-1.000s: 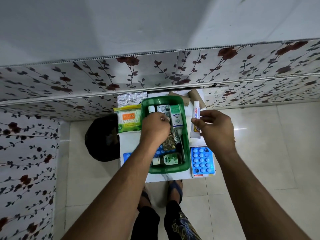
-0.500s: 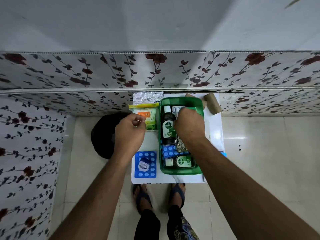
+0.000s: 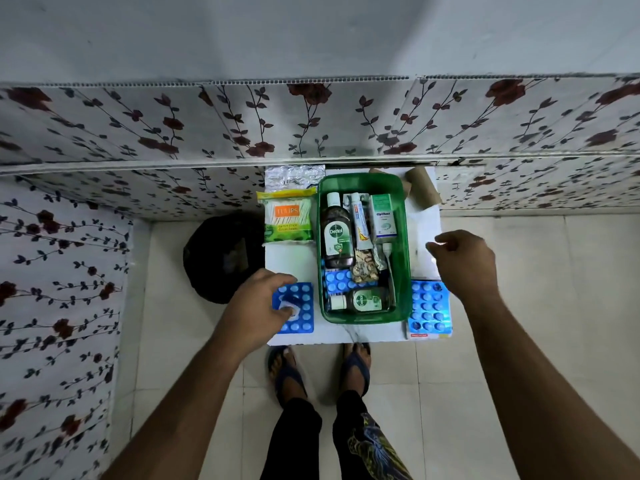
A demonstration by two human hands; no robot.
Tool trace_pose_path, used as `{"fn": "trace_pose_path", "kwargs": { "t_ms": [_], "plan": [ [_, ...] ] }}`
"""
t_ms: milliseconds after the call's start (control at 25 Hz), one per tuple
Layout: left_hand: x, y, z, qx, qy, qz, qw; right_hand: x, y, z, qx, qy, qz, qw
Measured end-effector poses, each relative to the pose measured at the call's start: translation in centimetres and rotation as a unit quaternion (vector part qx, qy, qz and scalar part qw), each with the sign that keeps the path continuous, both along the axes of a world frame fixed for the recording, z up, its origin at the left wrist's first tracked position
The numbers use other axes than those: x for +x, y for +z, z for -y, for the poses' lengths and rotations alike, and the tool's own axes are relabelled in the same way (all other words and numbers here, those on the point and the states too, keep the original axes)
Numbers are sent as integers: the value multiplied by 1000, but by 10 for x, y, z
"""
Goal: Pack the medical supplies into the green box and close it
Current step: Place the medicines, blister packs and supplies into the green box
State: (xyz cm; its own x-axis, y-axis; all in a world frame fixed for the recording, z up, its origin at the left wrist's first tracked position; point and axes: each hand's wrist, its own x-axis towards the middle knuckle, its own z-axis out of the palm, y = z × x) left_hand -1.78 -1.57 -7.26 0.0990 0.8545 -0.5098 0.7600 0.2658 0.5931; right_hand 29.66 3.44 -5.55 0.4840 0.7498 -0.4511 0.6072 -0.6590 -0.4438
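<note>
A small white table [image 3: 298, 261] is seen from above, set against a wall with a flower pattern. The green box [image 3: 405, 271] stands open near its middle, with no lid on it. Inside are laid a large brown Dettol bottle [image 3: 336, 233], a white tube [image 3: 360, 220], a small Optibex carton [image 3: 382, 216], a foil strip of pills [image 3: 362, 268], a blue blister sheet [image 3: 337, 282] and, along the near wall, a small green Dettol bottle [image 3: 362, 301] on its side.

Other supplies are left outside the box. A packet of cotton swabs [image 3: 287, 216] lies just left of it, with a silver foil sheet [image 3: 294, 176] behind the packet. Two cardboard rolls [image 3: 424, 190] are found at the far right corner. A second blue blister sheet [image 3: 429, 308] lies at the near right corner, overhanging the table edge. A dark round object [image 3: 221, 258] sits on the floor to the left — what it is cannot be told.

The left hand [image 3: 258, 310] is lowered onto a third blue blister sheet [image 3: 299, 308] at the near left corner; its fingers are loosely curled around a small white roll [image 3: 289, 308] resting on that sheet, and a firm grip cannot be confirmed. The right hand [image 3: 464, 265] is held above the table's right edge, well clear of the box — fingers slack and partly bent, nothing in it.
</note>
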Motion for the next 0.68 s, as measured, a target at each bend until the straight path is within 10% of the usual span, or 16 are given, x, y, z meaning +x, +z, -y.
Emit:
{"fn": "trace_pose_path", "kwargs": {
  "t_ms": [480, 680],
  "plan": [
    [6, -19, 13, 29, -150, -91, 984, -8, -51, -16, -27, -13, -61, 998],
    [8, 43, -4, 122, -53, -60, 989, 3, -32, -7, 26, -70, -109, 991]
  ]
}}
